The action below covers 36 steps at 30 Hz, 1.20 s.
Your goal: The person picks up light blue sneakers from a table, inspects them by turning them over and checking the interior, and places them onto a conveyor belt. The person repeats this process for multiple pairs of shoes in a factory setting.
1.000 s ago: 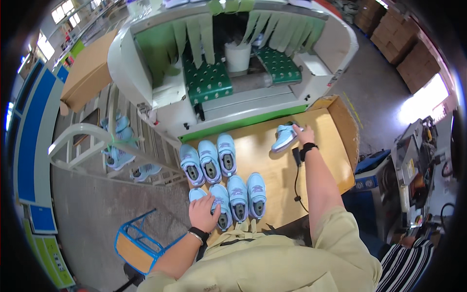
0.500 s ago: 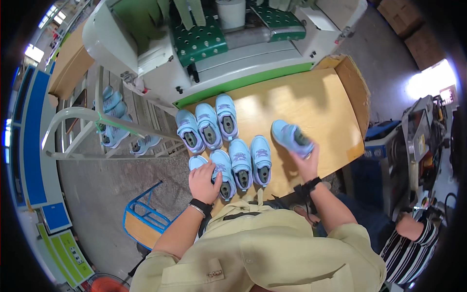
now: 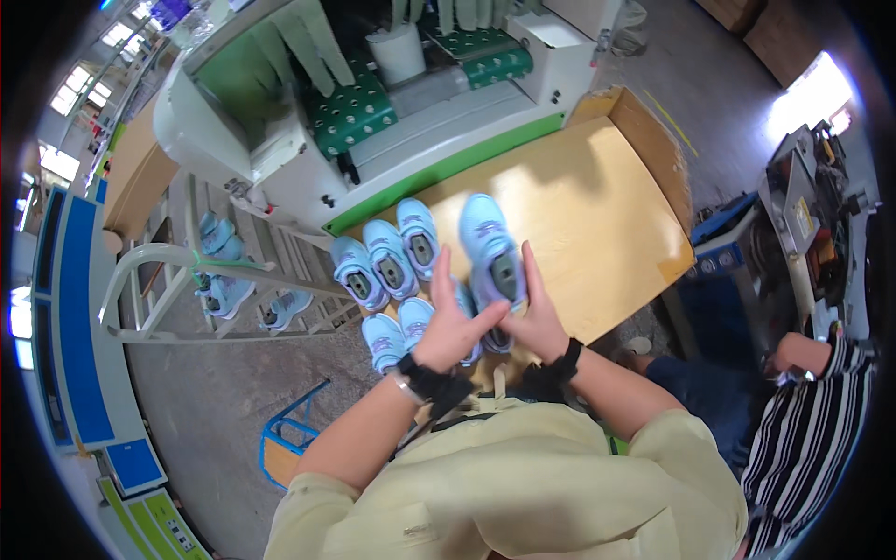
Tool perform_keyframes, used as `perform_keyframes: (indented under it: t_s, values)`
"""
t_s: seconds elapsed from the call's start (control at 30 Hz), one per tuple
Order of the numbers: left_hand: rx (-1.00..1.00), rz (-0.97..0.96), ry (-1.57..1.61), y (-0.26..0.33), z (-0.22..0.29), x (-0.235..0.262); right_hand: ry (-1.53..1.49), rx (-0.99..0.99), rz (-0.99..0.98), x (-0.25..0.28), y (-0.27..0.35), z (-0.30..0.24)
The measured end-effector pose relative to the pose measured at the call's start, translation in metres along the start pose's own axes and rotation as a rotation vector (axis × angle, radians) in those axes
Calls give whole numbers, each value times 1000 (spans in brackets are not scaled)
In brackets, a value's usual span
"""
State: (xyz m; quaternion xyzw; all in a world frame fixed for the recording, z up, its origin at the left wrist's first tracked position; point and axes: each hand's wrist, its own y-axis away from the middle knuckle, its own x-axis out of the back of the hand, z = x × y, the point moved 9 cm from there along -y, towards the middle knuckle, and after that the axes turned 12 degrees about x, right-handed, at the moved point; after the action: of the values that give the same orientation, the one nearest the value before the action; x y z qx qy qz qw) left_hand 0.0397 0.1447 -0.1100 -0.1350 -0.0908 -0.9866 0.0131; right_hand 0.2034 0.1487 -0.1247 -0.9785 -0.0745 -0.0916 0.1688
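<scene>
A light blue shoe (image 3: 485, 233) with a lilac pattern on its upper is raised over the near part of the tan board, toe pointing away from me. Its dark opening faces up. My right hand (image 3: 539, 327) grips its heel end from the right side. On the shoe's left, my left hand (image 3: 453, 329) is open, fingers stretched out, thumb close to the heel. Several matching shoes stand in two rows to the left: a back-row shoe (image 3: 417, 233) is fully visible, while my left hand and the raised shoe partly cover the front row, including the leftmost front shoe (image 3: 382, 340).
Beyond the board (image 3: 597, 205) stands a machine with a green perforated belt (image 3: 355, 117) and hanging strips. A metal rack (image 3: 191, 271) at left holds more blue shoes. A cardboard flap (image 3: 644, 149) edges the board's right. A person in a striped top (image 3: 812, 439) is at right.
The right hand has carried its shoe leftward and turned its toe away from me. My left hand has left the front-row shoes and come up beside the carried shoe. The view has shifted.
</scene>
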Motion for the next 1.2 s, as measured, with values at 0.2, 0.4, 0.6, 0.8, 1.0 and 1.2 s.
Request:
perform_keyframes:
  t_s: [0.2,0.4,0.6,0.8,1.0,1.2]
  values:
    - [85,147,391,-72,63,63,324,-163,-420,-36,42,69]
    - [-173,640,-46,-200,129,168,419,-173,-370,-42,48,70]
    - [-239,657,-202,-240,113,178,68,-435,-87,18,8,65]
    - [-222,256,-536,-98,42,110,154,213,275,76,-207,-42]
    - [151,-135,-1033,1,-64,44,615,342,382,66,-391,-11]
    - [124,-60,-982,27,-94,40,623,408,374,49,-327,20]
